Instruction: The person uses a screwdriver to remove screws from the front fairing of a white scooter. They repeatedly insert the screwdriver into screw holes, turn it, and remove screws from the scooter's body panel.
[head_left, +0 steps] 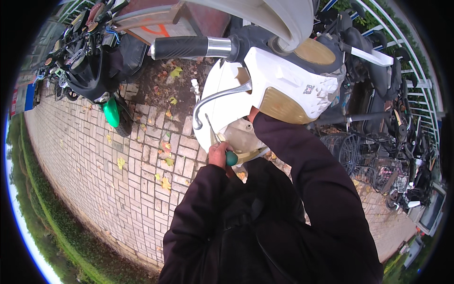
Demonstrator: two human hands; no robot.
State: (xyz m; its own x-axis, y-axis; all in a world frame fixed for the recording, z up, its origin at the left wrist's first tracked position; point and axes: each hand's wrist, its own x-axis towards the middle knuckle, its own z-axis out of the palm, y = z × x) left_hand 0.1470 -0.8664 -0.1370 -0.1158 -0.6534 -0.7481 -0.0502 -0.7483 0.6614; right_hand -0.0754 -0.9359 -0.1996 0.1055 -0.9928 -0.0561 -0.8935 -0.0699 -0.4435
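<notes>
Gripping a green-handled screwdriver with a thin steel shaft [218, 142], my left hand [218, 154] had its fingers wrapped tight round the handle, the shaft angled up toward the underside of the white plastic handlebar housing with gold-coloured panels [283, 87]. It sat just below the curved chrome brake lever [215, 102], presumably so the tip could reach a fastener from beneath (the tip itself was too small to make out). My right hand [254, 114] went up behind the housing's lower edge, only a sliver of it showing above the dark sleeve, so I could not tell whether it was clasping anything or spread. Above the lever ran the black rubber handlebar grip [179, 47]. The scooter stood on a grey brick pavement [94, 161] strewn with yellow leaves, other parked scooters near its far edge.
</notes>
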